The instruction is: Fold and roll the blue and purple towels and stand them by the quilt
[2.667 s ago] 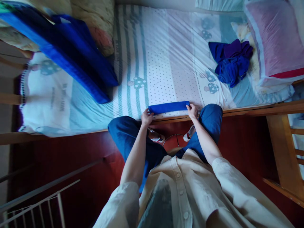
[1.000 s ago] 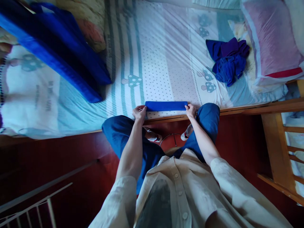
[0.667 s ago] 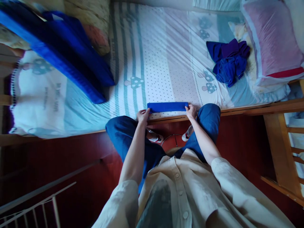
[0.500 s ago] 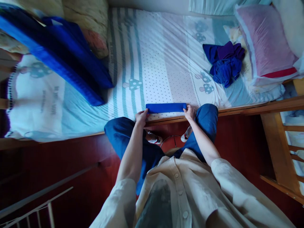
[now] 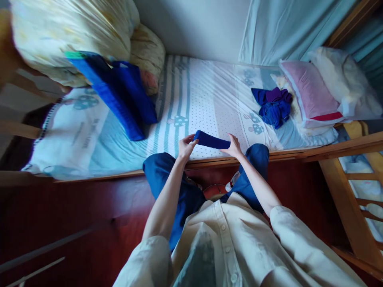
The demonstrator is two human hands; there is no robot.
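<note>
A narrow folded blue cloth (image 5: 211, 141) is lifted just above the near edge of the bed sheet (image 5: 203, 99). My left hand (image 5: 186, 146) grips its left end with fingers curled round it. My right hand (image 5: 232, 145) holds the right end from below, fingers closed on the cloth. Both arms wear cream sleeves, and my knees in blue trousers press against the wooden bed rail (image 5: 227, 161).
A stack of folded blue cloths (image 5: 119, 93) lies at the left of the bed beside a yellowish bundle (image 5: 74, 36). A crumpled blue and purple pile (image 5: 272, 105) sits at the right next to a pink pillow (image 5: 309, 93). A wooden ladder frame (image 5: 350, 199) stands at right.
The folded blue cloth lay flat at the bed's edge with a hand at each end; now both hands have lifted it, closer together. The camera tilted up, showing the wall.
</note>
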